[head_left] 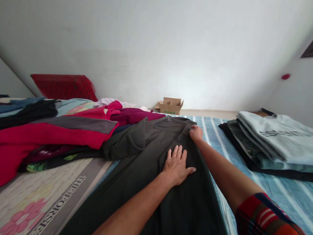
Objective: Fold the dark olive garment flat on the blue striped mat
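Observation:
A dark olive garment (151,169) lies spread lengthwise on the bed in front of me. My left hand (176,166) rests flat on its middle, fingers apart, pressing the cloth down. My right hand (196,133) reaches further away and pinches the garment's far right edge near its top. My right arm wears a short striped sleeve (264,215).
A heap of red, maroon and dark clothes (73,130) lies at the left. A stack of folded garments (274,143) sits at the right on the blue striped sheet (281,192). A small cardboard box (170,106) stands by the white wall. A red pillow (63,86) is at the back left.

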A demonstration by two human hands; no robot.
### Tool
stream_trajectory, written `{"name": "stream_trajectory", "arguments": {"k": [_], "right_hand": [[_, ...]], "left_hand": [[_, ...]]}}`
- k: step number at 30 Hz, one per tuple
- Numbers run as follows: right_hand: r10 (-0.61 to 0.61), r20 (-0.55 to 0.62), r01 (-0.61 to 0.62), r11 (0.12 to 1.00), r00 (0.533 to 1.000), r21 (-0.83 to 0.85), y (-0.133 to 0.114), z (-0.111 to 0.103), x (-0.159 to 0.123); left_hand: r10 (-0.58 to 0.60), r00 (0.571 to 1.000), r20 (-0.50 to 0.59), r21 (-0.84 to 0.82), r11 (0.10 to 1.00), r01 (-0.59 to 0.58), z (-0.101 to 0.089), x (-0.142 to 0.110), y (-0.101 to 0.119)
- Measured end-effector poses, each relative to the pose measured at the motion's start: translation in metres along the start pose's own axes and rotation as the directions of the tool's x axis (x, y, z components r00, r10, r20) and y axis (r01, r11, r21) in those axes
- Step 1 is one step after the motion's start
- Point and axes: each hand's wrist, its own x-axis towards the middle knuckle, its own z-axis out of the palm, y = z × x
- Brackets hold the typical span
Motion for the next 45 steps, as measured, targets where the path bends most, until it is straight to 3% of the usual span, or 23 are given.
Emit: {"name": "stream_trajectory", "arguments": {"k": [5, 8, 15, 25, 32, 36, 41, 45], "right_hand": [[-0.272, 0.105, 0.290, 0.929, 0.956, -0.229, -0.008, 0.010, -0.014], [-0.334, 0.200, 0.383, 0.869, 0.921, -0.312, -0.007, 0.019, -0.017], [-0.357, 0.250, 0.434, 0.786, 0.900, -0.441, 0.003, 0.029, -0.012], [-0.392, 0.227, 0.452, 0.765, 0.892, -0.458, -0.009, 0.022, -0.027], [-0.469, 0.309, 0.557, 0.757, 0.828, -0.342, -0.011, -0.010, -0.092], [-0.555, 0.303, 0.613, 0.776, 0.775, -0.147, -0.008, -0.025, -0.146], [-0.533, 0.237, 0.557, 0.829, 0.813, -0.047, -0.007, -0.035, -0.203], [-0.496, 0.221, 0.523, 0.848, 0.840, -0.085, 0.004, -0.029, -0.226]], "left_hand": [[-0.018, 0.999, -0.032, -0.028, 0.999, 0.017, 0.015, 0.000, -0.008], [-0.041, 0.997, -0.067, -0.039, 0.998, 0.039, 0.020, -0.001, -0.010], [-0.077, 0.993, -0.091, -0.065, 0.995, 0.071, 0.023, 0.000, -0.010], [-0.116, 0.993, -0.033, -0.036, 0.993, 0.115, 0.021, 0.001, -0.009], [-0.118, 0.992, -0.033, -0.078, 0.990, 0.115, 0.019, 0.003, -0.008], [-0.094, 0.996, -0.003, -0.038, 0.995, 0.094, 0.015, 0.000, -0.008], [-0.111, 0.993, 0.024, 0.010, 0.994, 0.111, 0.016, 0.003, -0.011], [-0.143, 0.989, 0.039, -0.031, 0.989, 0.144, 0.018, 0.006, -0.012]]}}
